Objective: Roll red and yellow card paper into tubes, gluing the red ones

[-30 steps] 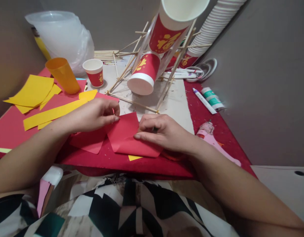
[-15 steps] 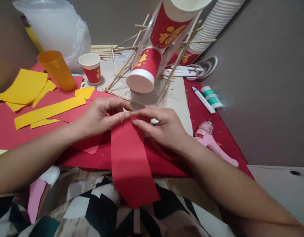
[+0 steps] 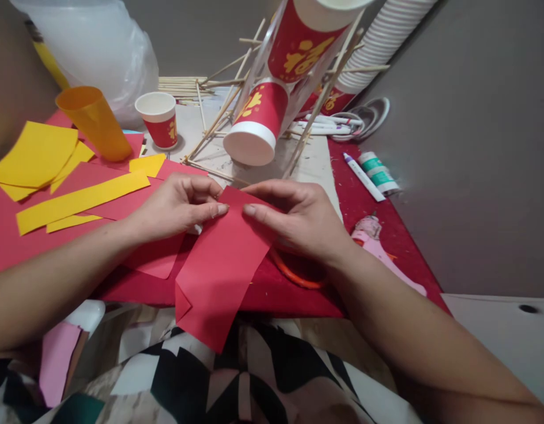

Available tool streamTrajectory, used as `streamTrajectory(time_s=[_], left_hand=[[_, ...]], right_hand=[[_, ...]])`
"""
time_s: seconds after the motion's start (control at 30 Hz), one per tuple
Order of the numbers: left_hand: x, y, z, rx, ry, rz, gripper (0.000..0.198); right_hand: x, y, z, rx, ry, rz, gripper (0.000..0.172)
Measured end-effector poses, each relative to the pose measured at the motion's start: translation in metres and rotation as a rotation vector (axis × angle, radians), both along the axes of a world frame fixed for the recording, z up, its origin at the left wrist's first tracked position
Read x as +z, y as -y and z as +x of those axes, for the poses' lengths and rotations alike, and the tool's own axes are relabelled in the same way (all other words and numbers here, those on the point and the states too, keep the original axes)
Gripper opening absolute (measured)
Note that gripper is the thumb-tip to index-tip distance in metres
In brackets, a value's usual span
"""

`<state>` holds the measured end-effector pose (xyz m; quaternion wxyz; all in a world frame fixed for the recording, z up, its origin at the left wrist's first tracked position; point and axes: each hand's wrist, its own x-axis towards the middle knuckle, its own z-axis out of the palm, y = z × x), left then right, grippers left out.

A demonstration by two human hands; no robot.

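Note:
A strip of red paper (image 3: 223,259) hangs between my two hands, over the table's front edge, with a small folded flap at its lower left. My left hand (image 3: 183,203) pinches its upper left edge between thumb and fingers. On the upper right, my right hand (image 3: 298,215) grips the paper, thumb in front and fingers behind. Under my right hand shows part of an orange ring-shaped handle (image 3: 294,274), mostly hidden. Just beyond my hands stands a frame of wooden sticks (image 3: 219,126) around red and white paper cups (image 3: 265,112) in a clear sleeve.
Yellow paper pieces (image 3: 82,200) and red sheets lie left, near an orange cup (image 3: 95,123) and a paper cup (image 3: 159,121). At right are a marker (image 3: 364,176), a green-and-white roll (image 3: 378,172) and a pink glue gun (image 3: 378,247). Stacked cups (image 3: 387,47) lean behind.
The red strip has turned, its lower end swinging left, and its top corner now shows between my hands. My fingertips have moved slightly apart. The orange handle has come into view.

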<state>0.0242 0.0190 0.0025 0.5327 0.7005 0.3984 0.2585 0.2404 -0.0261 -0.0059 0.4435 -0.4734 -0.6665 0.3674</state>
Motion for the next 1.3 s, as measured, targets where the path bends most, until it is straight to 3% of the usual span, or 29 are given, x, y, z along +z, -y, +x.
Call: streamTrajectory(time_s=[0.27, 0.6, 0.93, 1.13, 1.3], left_hand=[[0.0, 0.002, -0.001, -0.011, -0.011, 0.026, 0.019], [0.0, -0.002, -0.003, -0.014, 0.152, 0.006, 0.015], [0.006, 0.0, -0.003, -0.043, 0.147, -0.048, 0.011], [0.002, 0.005, 0.003, 0.039, 0.134, -0.026, 0.016], [0.0, 0.003, 0.003, -0.071, 0.068, -0.019, 0.023]], right_hand=[[-0.002, -0.001, 0.005, 0.081, -0.073, -0.049, 0.017], [-0.001, -0.002, 0.008, 0.124, -0.157, -0.05, 0.015], [0.008, 0.003, 0.006, 0.049, -0.059, -0.022, 0.009], [0.003, 0.006, -0.001, 0.035, -0.054, -0.026, 0.005], [0.002, 0.007, -0.001, 0.02, -0.043, -0.006, 0.007]])
